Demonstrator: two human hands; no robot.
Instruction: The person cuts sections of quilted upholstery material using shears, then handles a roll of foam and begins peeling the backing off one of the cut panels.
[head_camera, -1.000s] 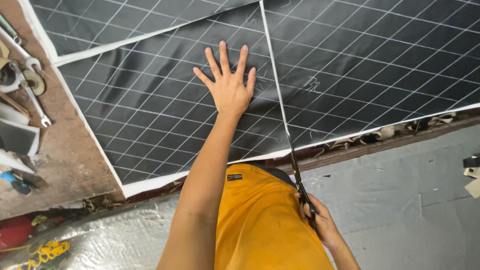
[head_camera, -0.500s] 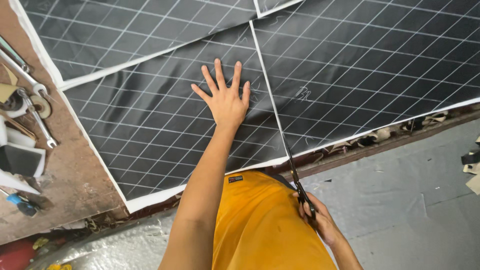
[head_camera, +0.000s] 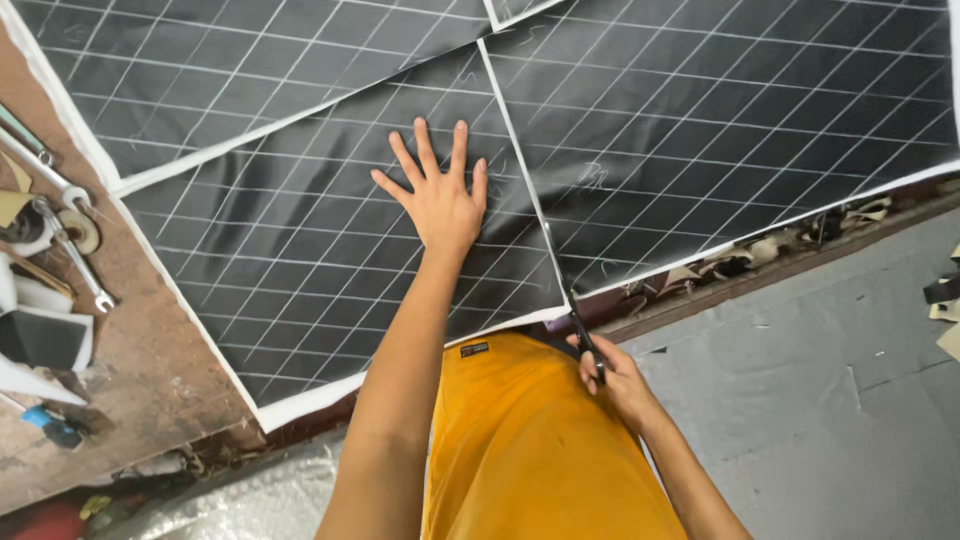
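Observation:
My left hand (head_camera: 438, 195) lies flat, fingers spread, on a black sheet with a white diamond grid (head_camera: 300, 270), pressing it down on the workbench. My right hand (head_camera: 612, 375) grips the handles of black scissors (head_camera: 578, 325) at the bench's near edge. The blades point up along a cut line between the left piece and another black gridded sheet (head_camera: 740, 130) on the right. I wear orange trousers (head_camera: 530, 450).
Wrenches (head_camera: 70, 255) and other tools lie on the brown bench surface (head_camera: 150, 380) at the left. A third gridded sheet (head_camera: 230, 70) sits at the upper left. Scraps (head_camera: 760, 255) line the bench edge. Grey floor (head_camera: 830, 380) is at the right.
The view has shifted slightly; my left hand stays flat on the sheet. My right hand with the scissors sits a little higher, closer to the sheet's near edge.

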